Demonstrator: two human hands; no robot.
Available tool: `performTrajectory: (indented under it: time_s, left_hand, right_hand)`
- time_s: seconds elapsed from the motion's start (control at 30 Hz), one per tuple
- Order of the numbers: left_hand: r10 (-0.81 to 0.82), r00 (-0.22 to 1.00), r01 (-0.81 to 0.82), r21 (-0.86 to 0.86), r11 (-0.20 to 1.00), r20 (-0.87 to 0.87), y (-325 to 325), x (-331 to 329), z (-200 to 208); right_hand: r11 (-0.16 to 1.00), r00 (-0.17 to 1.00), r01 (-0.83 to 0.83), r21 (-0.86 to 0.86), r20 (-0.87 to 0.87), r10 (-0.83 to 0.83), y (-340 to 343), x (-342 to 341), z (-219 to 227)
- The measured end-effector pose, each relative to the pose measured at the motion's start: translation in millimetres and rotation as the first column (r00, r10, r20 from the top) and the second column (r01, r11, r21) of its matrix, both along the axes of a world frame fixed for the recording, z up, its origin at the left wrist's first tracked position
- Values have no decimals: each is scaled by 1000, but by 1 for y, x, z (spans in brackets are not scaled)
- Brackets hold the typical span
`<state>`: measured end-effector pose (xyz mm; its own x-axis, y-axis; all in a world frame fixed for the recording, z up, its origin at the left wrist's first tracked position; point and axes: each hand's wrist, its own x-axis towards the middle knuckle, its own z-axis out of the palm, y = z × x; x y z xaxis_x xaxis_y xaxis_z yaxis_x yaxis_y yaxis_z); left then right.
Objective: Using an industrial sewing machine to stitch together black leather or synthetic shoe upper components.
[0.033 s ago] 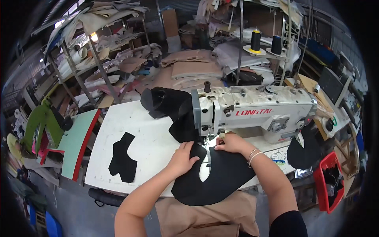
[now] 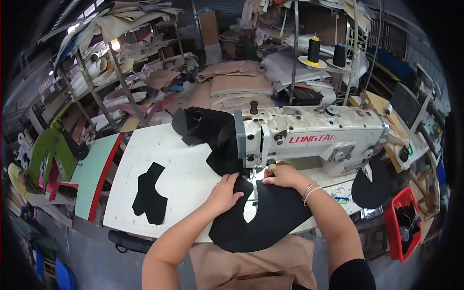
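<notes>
A large black fabric piece (image 2: 270, 227) with a curved notch lies under the presser foot of a white sewing machine (image 2: 309, 128) and hangs over the table's near edge. My left hand (image 2: 224, 193) rests on its left arm beside the needle, fingers laid down and thumb apart. Right of the needle, my right hand (image 2: 282, 176) has its fingertips closed on the fabric's edge. Behind the left hand, more black fabric (image 2: 208, 125) is bunched against the machine head. A smaller black cut piece (image 2: 151, 193) lies flat on the white table (image 2: 125, 169) at left.
A red basket (image 2: 400, 227) with dark scraps hangs at the right. Another black piece (image 2: 369, 188) lies by the machine's right end. Two black thread spools (image 2: 314, 50) stand behind. At left are a green machine (image 2: 50, 154) and a pale green board (image 2: 96, 169). Brown cloth (image 2: 256, 263) covers my lap.
</notes>
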<state>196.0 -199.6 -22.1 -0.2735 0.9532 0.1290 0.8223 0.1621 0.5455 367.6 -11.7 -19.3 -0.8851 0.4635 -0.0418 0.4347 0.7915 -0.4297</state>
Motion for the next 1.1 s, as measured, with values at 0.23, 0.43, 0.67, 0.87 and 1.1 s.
performTrajectory:
  time_s: [0.23, 0.43, 0.67, 0.87, 1.1]
  left_hand:
    - [90, 347, 191, -164, 968, 933, 25, -24, 14]
    - [14, 959, 13, -93, 996, 282, 34, -9, -8]
    - [132, 930, -117, -65, 991, 342, 39, -9, -17]
    - [148, 933, -173, 47, 984, 328, 39, -7, -18]
    - [215, 922, -225, -7, 974, 323, 45, -10, -17]
  right_hand:
    - [995, 995, 100, -24, 19, -100, -8, -2, -2]
    - [989, 987, 135, -52, -80, -139, 1, -10, -23]
    - [982, 977, 189, -20, -96, -190, -6, -10, -7]
    - [975, 976, 200, 92, -108, -190, -9, -8, -4]
    - [975, 977, 215, 52, -24, -214, -11, -10, 6]
